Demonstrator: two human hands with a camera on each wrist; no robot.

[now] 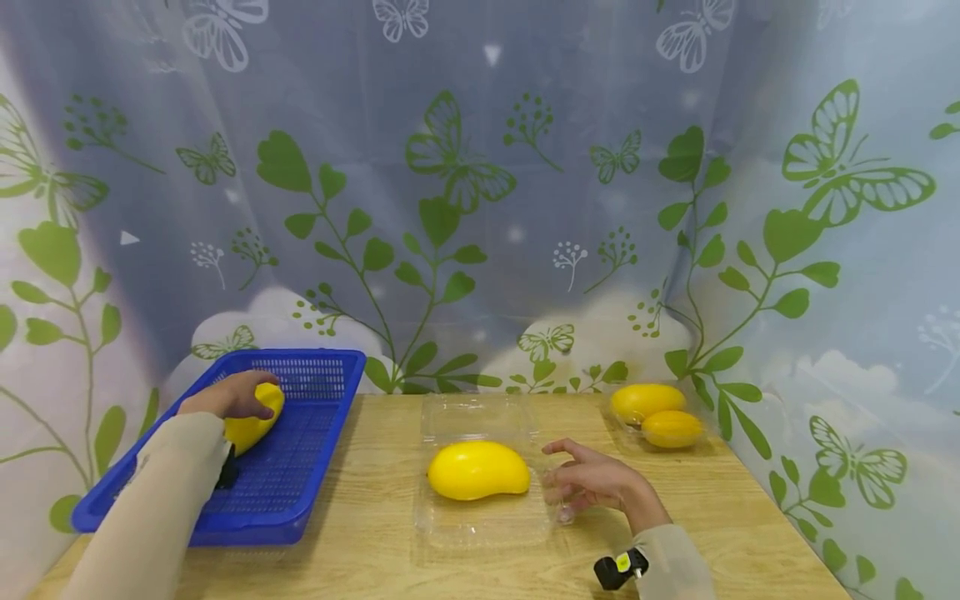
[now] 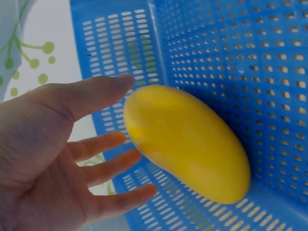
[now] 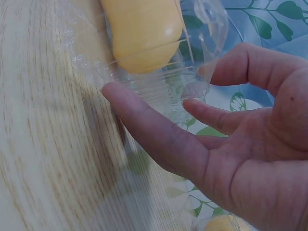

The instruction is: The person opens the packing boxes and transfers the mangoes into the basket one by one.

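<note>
In the blue basket (image 1: 315,467) lies a yellow mango (image 1: 257,427), with my left hand (image 1: 225,397) over it. The left wrist view shows thumb and fingers (image 2: 108,163) spread apart beside one end of this mango (image 2: 187,144); whether the thumb tip touches it I cannot tell. A second yellow mango (image 1: 477,471) rests in a clear plastic clamshell box (image 1: 480,533) whose lid (image 1: 480,408) is folded back. My right hand (image 1: 596,483) is at the right edge of the box, fingers loosely bent and apart, with fingertips at or near its rim.
At the back right of the wooden table (image 1: 375,533), another clear plastic box (image 1: 622,433) contains two yellow mangoes (image 1: 648,402). A patterned curtain (image 1: 480,250) hangs behind the table and along its sides. The basket stands on the left, its rim raised.
</note>
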